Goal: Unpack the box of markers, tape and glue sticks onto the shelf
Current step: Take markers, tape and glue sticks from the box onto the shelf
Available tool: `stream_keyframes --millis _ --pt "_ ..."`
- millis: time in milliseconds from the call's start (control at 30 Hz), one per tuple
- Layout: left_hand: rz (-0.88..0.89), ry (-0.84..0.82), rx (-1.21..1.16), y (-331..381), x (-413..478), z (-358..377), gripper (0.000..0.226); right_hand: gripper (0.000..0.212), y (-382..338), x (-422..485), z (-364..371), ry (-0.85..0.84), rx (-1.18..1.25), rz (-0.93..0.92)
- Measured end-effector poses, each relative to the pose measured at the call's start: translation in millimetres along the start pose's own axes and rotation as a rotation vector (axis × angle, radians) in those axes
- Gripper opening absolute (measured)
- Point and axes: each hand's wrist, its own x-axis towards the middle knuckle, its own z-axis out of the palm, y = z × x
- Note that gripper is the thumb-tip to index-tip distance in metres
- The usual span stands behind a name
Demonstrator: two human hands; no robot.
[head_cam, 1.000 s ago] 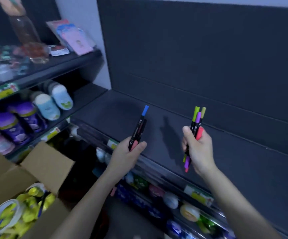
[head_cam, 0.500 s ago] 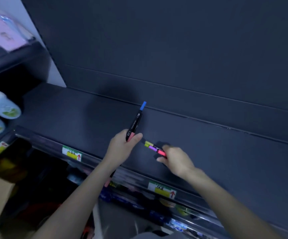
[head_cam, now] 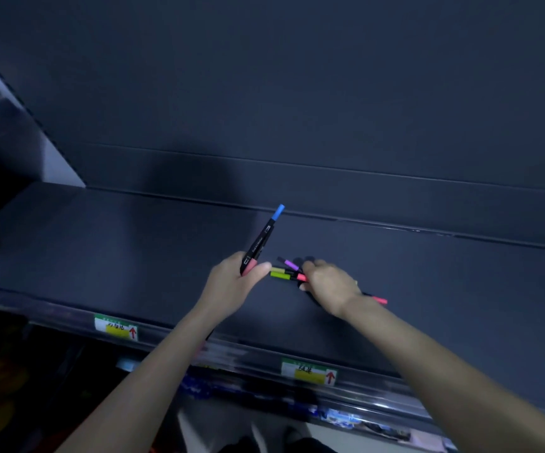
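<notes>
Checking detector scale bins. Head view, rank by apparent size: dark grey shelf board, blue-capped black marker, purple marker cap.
1. dark grey shelf board
2. black marker with blue cap in left hand
3. purple cap of markers in right hand

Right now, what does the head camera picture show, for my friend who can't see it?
A person's right hand holds a bunch of coloured markers flat on a dark shelf. The left hand holds a black marker with a blue tip tilted up beside them. Two price labels sit on the shelf's front edge.
</notes>
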Motion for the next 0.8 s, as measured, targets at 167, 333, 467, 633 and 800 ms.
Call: stream_keyframes --millis 167,333,467,633,800 --pt "-0.003 -0.029 0.036 -3.5 11.9 2.8 0.039 0.041 6.9 4.2 5.8 0.063 -0.053 0.043" --pt "0.026 -0.067 0.069 -3.2 17.1 7.2 0.037 0.062 9.6 -0.8 21.8 0.129 -0.146 0.035" --pt "0.05 -0.09 0.091 -3.6 21.6 8.6 0.037 0.076 10.1 -4.8 28.5 0.119 -0.216 0.009" --pt "0.081 -0.112 0.141 -5.5 25.0 10.9 0.037 0.064 16.6 -9.5 22.9 0.207 -0.05 0.032" --pt "0.358 -0.231 0.532 5.7 21.9 20.5 0.031 0.06 44.0 -20.4 13.0 0.387 0.256 0.216"
